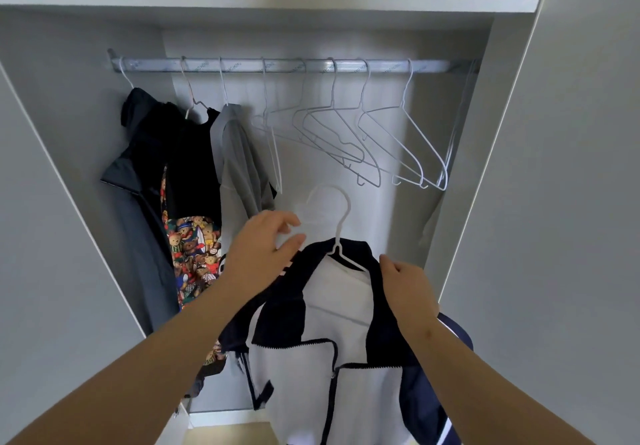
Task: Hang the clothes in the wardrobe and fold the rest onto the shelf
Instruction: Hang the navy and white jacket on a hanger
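A navy and white zip jacket (332,309) sits on a white hanger (337,209) in front of the open wardrobe, below the rail (294,65). My right hand (403,283) grips the jacket's right collar and shoulder. At the left of the collar is my left hand (263,244), fingers relaxed, its fingertips close to the hanger's hook; I cannot tell if they touch it. The hook is well below the rail and not on it.
On the rail's left hang a dark jacket (138,181), a black top with a teddy-bear print (195,237) and a grey garment (239,164). Several bare white hangers (381,140) fill the rail's middle and right. A white shelf (270,0) runs above.
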